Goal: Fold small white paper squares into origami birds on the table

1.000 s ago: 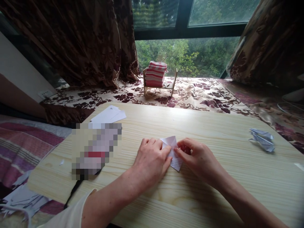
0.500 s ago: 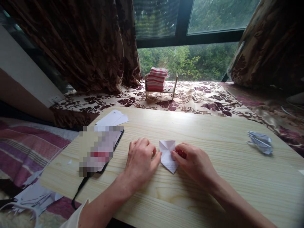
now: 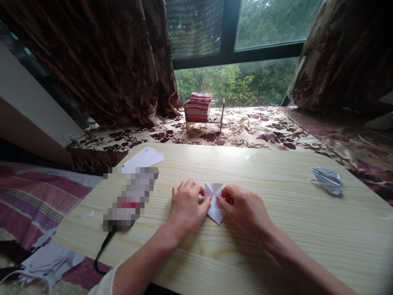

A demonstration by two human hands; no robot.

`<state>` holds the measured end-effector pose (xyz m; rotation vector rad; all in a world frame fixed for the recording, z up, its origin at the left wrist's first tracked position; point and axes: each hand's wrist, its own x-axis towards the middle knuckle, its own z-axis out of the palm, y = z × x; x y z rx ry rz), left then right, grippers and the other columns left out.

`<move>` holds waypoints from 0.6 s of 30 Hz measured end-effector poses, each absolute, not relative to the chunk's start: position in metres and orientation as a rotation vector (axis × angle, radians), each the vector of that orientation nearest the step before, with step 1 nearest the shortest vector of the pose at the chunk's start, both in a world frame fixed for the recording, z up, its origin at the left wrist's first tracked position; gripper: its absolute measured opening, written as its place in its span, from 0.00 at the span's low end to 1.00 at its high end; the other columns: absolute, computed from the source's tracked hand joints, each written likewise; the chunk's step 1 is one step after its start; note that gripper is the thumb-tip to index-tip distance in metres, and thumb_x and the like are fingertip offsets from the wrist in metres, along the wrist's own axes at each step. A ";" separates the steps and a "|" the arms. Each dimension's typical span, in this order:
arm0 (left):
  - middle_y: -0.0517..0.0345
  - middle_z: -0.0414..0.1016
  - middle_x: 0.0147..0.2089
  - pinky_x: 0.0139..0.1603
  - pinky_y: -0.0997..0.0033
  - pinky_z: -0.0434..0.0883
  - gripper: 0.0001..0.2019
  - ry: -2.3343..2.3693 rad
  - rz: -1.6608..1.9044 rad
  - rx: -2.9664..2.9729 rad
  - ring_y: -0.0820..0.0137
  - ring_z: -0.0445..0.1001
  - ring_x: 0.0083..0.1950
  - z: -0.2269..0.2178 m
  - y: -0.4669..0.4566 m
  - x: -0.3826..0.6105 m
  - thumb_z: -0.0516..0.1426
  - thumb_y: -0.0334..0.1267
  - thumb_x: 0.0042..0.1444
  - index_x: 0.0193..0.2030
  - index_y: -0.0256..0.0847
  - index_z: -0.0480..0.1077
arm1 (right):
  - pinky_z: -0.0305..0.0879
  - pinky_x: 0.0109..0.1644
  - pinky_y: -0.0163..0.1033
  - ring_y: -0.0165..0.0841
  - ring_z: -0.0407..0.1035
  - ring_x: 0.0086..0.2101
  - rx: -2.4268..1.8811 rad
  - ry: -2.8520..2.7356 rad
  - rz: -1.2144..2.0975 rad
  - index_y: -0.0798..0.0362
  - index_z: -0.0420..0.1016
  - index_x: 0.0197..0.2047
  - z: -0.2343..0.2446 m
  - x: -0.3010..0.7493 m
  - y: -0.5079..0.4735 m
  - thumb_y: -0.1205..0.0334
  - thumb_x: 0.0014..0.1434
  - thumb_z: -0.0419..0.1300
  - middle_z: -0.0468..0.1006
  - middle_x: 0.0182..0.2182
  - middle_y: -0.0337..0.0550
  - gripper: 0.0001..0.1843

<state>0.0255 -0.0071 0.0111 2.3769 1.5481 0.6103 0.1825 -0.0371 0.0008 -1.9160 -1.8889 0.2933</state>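
A small white folded paper lies flat on the light wooden table, shaped like a diamond with creases. My left hand rests on the table at the paper's left edge, fingers curled, thumb pressing on the paper. My right hand is at the paper's right edge, fingers bent and pinching its side. Both hands touch the paper.
A folded paper crane-like figure lies at the table's right. White sheets and a blurred-out object with a black cord sit at the left. A small wooden rack with striped cloth stands on the floral window seat. Paper scraps lie lower left.
My left hand drew back off the paper to its left, then returned with the thumb on its edge. The paper stayed flat under my right fingers. The camera shifted slightly.
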 end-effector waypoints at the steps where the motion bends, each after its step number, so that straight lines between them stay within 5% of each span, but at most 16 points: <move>1: 0.58 0.71 0.36 0.45 0.62 0.59 0.05 1.534 0.625 2.364 0.64 0.68 0.44 0.010 -0.008 0.027 0.59 0.36 0.52 0.28 0.41 0.68 | 0.47 0.28 0.34 0.31 0.63 0.26 -1.916 -1.887 0.293 0.51 0.67 0.25 0.001 0.182 -0.037 0.59 0.57 0.56 0.73 0.24 0.36 0.10; 18: 0.59 0.71 0.33 0.48 0.61 0.58 0.08 1.341 0.665 2.586 0.67 0.67 0.41 0.003 -0.005 0.025 0.55 0.34 0.57 0.28 0.40 0.70 | 0.50 0.28 0.33 0.28 0.63 0.24 -1.671 -2.054 0.210 0.52 0.70 0.28 -0.006 0.180 -0.041 0.63 0.58 0.55 0.70 0.25 0.36 0.08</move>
